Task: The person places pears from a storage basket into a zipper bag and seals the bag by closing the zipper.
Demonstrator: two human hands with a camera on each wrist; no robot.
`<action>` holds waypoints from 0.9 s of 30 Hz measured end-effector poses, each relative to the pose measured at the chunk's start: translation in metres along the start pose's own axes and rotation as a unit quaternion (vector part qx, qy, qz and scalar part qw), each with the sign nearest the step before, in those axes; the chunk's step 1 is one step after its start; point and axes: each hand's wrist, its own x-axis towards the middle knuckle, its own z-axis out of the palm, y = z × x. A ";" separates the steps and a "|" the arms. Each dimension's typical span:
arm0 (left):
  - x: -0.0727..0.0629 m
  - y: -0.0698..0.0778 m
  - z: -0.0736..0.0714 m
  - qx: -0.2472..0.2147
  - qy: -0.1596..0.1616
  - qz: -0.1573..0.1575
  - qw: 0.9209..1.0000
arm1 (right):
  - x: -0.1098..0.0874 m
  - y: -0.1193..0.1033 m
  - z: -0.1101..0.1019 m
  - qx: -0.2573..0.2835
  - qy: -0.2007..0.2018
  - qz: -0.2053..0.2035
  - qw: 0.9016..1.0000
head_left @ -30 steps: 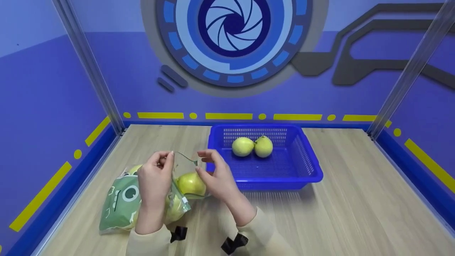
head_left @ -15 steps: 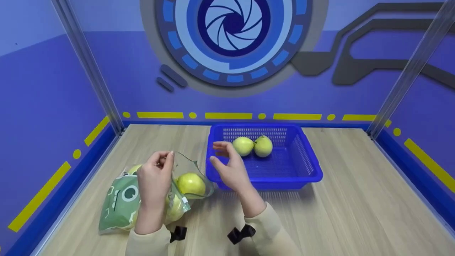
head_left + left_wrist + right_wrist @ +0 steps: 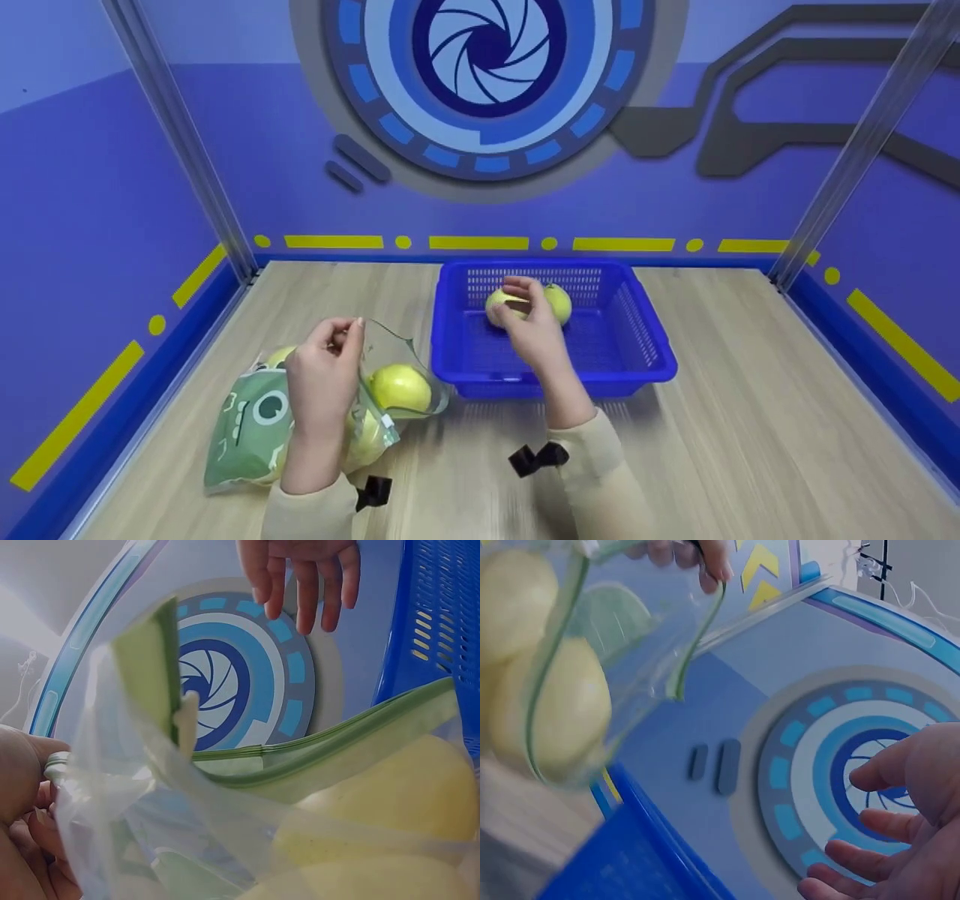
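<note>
My left hand [image 3: 322, 382] pinches the top edge of a clear zip bag [image 3: 251, 431] with a green cartoon face, holding its mouth apart. Yellow-green pears lie inside the bag; one pear [image 3: 402, 388] shows near the opening, and the green zip strip [image 3: 315, 739] runs along the mouth in the left wrist view. Over the blue basket [image 3: 480, 381] hovers my right hand [image 3: 538, 334], fingers spread and nothing in them, as the right wrist view also shows. Two pears sit in the basket behind that hand, the right one [image 3: 558, 301] partly covered by it.
The basket stands on the wooden table [image 3: 720, 420], to the right of the bag. A blue printed wall [image 3: 225, 165] closes off the back, and a metal post [image 3: 855, 150] rises at the right corner.
My right hand has left the bag's mouth and moved right and away from me, over the basket. The left hand keeps its pinch on the bag. The head view has shifted slightly.
</note>
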 end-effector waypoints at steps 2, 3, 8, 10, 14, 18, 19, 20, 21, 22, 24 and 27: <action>0.000 0.000 0.000 -0.001 -0.001 -0.001 1.000 | 0.007 -0.001 -0.010 -0.029 0.004 0.010 1.000; 0.000 0.000 0.000 -0.001 -0.002 -0.002 1.000 | 0.011 -0.001 -0.015 -0.046 0.005 0.013 0.999; 0.000 0.000 0.000 -0.002 -0.007 -0.005 1.000 | 0.032 -0.002 -0.036 -0.123 -0.001 0.041 0.992; 0.000 0.000 0.000 0.001 -0.008 -0.003 1.000 | 0.041 -0.002 -0.042 -0.140 -0.009 0.056 0.989; 0.001 0.000 0.000 0.002 -0.007 -0.003 1.000 | 0.058 -0.002 -0.053 -0.150 -0.023 0.082 0.985; 0.001 0.000 0.000 0.000 -0.010 -0.006 1.000 | 0.075 0.000 -0.063 -0.158 -0.032 0.104 0.981; 0.001 0.000 0.000 0.000 -0.011 -0.007 1.000 | 0.078 0.000 -0.065 -0.158 -0.036 0.112 0.980; 0.001 0.000 0.000 -0.001 -0.011 -0.006 1.000 | 0.082 0.001 -0.067 -0.161 -0.040 0.119 0.979; 0.001 0.000 0.000 -0.003 -0.010 -0.006 1.000 | 0.086 0.002 -0.069 -0.166 -0.043 0.128 0.977; 0.001 0.000 0.000 -0.004 -0.011 -0.006 1.000 | 0.090 0.003 -0.070 -0.168 -0.046 0.137 0.975; 0.001 0.000 0.001 -0.006 -0.012 -0.006 1.000 | 0.097 0.004 -0.073 -0.167 -0.051 0.153 0.973; 0.000 0.000 0.001 -0.008 -0.015 -0.008 1.000 | 0.107 0.008 -0.075 -0.176 -0.050 0.169 0.968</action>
